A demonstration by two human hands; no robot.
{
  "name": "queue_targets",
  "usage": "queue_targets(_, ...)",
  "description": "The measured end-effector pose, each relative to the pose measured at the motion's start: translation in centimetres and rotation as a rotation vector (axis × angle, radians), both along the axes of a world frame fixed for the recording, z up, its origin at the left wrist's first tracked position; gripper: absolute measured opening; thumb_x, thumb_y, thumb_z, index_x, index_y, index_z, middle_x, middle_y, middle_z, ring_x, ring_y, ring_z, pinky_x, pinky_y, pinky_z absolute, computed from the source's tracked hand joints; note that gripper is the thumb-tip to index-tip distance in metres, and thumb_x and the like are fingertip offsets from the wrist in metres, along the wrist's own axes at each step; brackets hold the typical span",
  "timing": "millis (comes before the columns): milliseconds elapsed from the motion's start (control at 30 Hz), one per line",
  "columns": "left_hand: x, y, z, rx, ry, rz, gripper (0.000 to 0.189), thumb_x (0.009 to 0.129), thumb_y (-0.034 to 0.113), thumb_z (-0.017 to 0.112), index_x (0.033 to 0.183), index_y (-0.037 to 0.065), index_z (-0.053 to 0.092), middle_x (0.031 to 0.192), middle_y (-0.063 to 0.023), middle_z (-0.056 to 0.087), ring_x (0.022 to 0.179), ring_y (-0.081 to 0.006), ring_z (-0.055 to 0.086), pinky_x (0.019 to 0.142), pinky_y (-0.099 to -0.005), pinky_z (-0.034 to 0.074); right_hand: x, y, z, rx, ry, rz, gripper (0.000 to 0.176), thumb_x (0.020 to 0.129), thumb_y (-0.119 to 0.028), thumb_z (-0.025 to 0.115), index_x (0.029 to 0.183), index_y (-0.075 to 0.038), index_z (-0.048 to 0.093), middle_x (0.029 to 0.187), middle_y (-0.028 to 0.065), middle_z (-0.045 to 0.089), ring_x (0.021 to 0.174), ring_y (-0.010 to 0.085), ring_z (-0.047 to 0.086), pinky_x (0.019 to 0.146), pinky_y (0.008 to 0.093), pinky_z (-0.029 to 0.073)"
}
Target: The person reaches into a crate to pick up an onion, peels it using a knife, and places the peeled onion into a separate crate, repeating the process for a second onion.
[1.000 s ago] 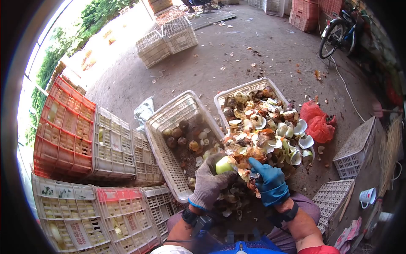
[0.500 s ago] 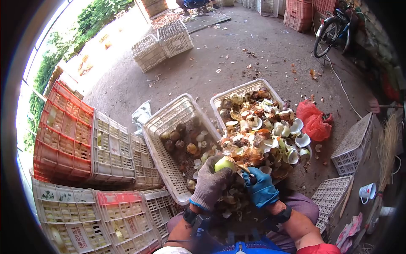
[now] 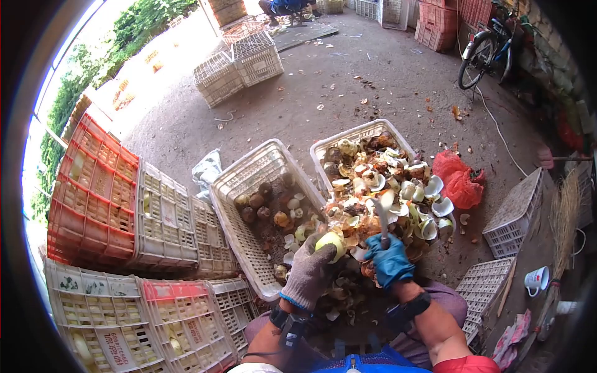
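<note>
My left hand, in a grey knit glove, is closed around a pale green-white peeled onion. Its palm side is hidden. To the right, my right hand wears a blue glove and grips a knife, its blade pointing up and away from me. Knife and onion are apart. Beyond both hands rises a heap of onion skins and cut layers, spilling over a white crate. Beside it on the left, another white crate contains several brownish unpeeled onions and scraps.
Stacked crates filled with pale onions line my left. A red mesh bag lies right of the heap. White crates, a mug and a broom are farther right. A bicycle and a seated person are in the background.
The knife has moved off the onion, with my right hand shifting slightly right and its blade swinging upward. More of the onion's pale surface shows in my left hand.
</note>
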State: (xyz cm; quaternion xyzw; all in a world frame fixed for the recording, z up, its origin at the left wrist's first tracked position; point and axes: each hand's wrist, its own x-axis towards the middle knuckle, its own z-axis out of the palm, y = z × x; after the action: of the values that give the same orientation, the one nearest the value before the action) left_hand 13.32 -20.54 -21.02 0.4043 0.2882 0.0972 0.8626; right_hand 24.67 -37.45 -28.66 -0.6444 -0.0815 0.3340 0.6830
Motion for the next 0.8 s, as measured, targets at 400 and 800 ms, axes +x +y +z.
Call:
queue_targets(400, 0.3, -0.7, 1.5, 0.459, 0.012, -0.112, 0.059, 0.085, 0.001, 0.083, 0.138, 0.001, 0.058, 0.121, -0.0079, 0.069, 0.106, -0.0155, 0.068, 0.091, -0.0314, 0.059, -0.3, 0.9, 9.4, -0.03, -0.227, 0.145, 0.028, 0.1, -0.015, 0.077, 0.126, -0.006, 0.074, 0.107, 0.0045, 0.073, 0.096, 0.0118, 0.066, 0.088, 0.0289, 0.055)
queue_targets(800, 0.8, -1.7, 1.0, 0.1, -0.001, -0.136, 0.055, 0.092, 0.007, 0.071, 0.144, -0.001, 0.053, 0.129, -0.0135, 0.067, 0.112, -0.0219, 0.07, 0.093, -0.0363, 0.061, 1.4, 0.3, 8.6, -0.132, -0.669, -0.001, 0.014, 0.099, -0.013, 0.076, 0.109, -0.003, 0.075, 0.094, 0.0077, 0.072, 0.078, 0.0158, 0.068, 0.071, 0.033, 0.056)
